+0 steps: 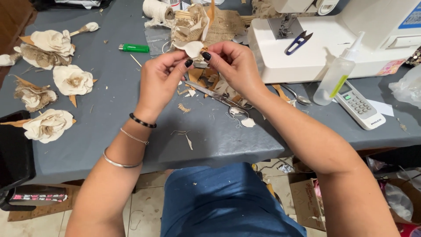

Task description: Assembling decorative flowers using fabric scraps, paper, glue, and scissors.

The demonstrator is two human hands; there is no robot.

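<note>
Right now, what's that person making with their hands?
Both hands, left and right, pinch a half-made fabric flower of cream cloth and burlap above the grey table. Finished flowers lie at the left. Scissors rest under the hands, and a white sewing machine stands on the right.

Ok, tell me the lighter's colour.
Green, with a silver metal end; the lighter lies on the grey table, clearest in the head view.
</note>
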